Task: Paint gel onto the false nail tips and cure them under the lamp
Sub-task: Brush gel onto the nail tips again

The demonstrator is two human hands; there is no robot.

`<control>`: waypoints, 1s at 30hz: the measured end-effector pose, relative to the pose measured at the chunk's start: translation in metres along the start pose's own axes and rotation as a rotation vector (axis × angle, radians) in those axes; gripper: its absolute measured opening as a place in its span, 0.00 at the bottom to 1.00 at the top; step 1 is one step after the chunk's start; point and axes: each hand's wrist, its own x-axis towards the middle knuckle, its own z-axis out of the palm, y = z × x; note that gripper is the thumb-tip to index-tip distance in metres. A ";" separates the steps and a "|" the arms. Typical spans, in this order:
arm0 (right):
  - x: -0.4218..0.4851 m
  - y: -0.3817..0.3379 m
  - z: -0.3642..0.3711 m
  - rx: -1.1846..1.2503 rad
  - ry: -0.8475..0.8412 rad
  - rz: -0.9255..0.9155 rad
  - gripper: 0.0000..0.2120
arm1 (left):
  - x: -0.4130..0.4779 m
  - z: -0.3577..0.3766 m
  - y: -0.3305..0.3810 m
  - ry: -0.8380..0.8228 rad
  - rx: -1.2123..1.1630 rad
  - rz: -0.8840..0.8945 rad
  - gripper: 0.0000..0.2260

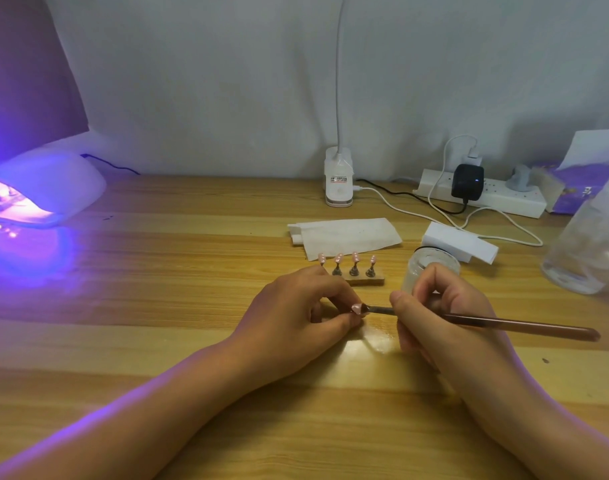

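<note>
From the head view, my left hand (296, 313) pinches one pink false nail tip (357, 308) between thumb and forefinger, low over the wooden table (157, 271). My right hand (434, 313) grips the gel brush (503, 323) near its ferrule; the bristles touch the tip, and the slim, glossy copper-brown handle points out to my right.

Just beyond my left knuckles stands a small wooden holder (365, 280) with four more pink tips (355, 257) upright on dark pegs. A round, cloudy jar (434, 268) sits just behind my right fingers.

Bare planks stretch leftward to the curing lamp (43, 188), a smooth white dome glowing violet at the far left edge. Behind the holder lies folded white paper (344, 235), and right of it a white rectangular block (458, 245). Along the wall stand a clip lamp's base (338, 181) and a power strip (486, 195) with trailing cables. A clear plastic container (587, 244) crowds the right edge.
</note>
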 end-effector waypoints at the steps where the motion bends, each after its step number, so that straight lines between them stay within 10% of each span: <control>1: 0.000 0.001 -0.001 0.001 0.013 0.006 0.10 | 0.000 0.000 0.000 0.001 -0.003 0.002 0.03; 30: 0.000 0.002 0.001 -0.106 -0.027 -0.061 0.11 | 0.001 0.001 -0.002 0.025 0.020 0.028 0.06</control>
